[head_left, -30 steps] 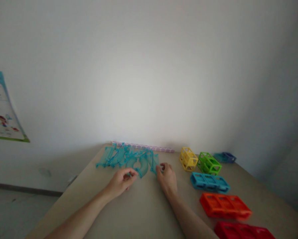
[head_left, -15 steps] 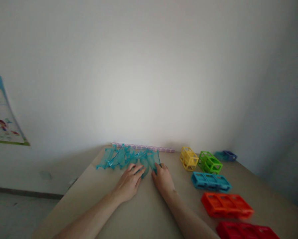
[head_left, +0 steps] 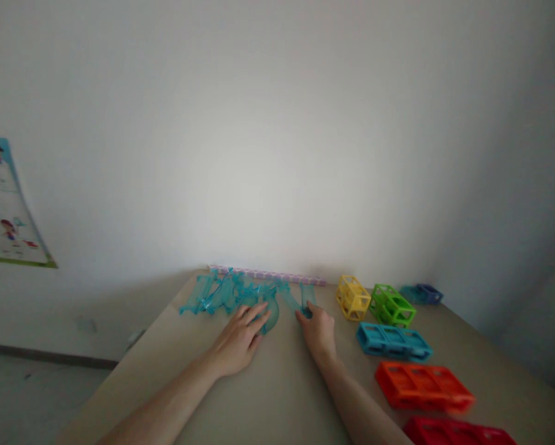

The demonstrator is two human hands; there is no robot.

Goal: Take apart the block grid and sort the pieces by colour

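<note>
A pile of see-through teal plastic pieces [head_left: 222, 295] lies on the table in front of my hands. My left hand [head_left: 241, 337] rests palm down at the pile's near edge, fingers stretched and slightly apart, touching a rounded teal piece [head_left: 272, 312]. To its right, my right hand [head_left: 319, 330] has thumb and fingers closed on the near end of a flat, see-through teal strip [head_left: 308, 293]. Another teal strip [head_left: 288, 298] lies between the hands, just left of the held one. The fingers hide the gripped end.
Right of my hands stand open-frame blocks: yellow [head_left: 353, 298], green [head_left: 392, 306], blue [head_left: 394, 342], orange [head_left: 424, 387] and red [head_left: 458, 431]. A dark blue block [head_left: 429, 294] sits in the far corner. A patterned purple strip [head_left: 277, 275] runs along the wall.
My right hand has moved right with the teal strip, drawing it away from the pile. My left hand has stayed nearly in place.
</note>
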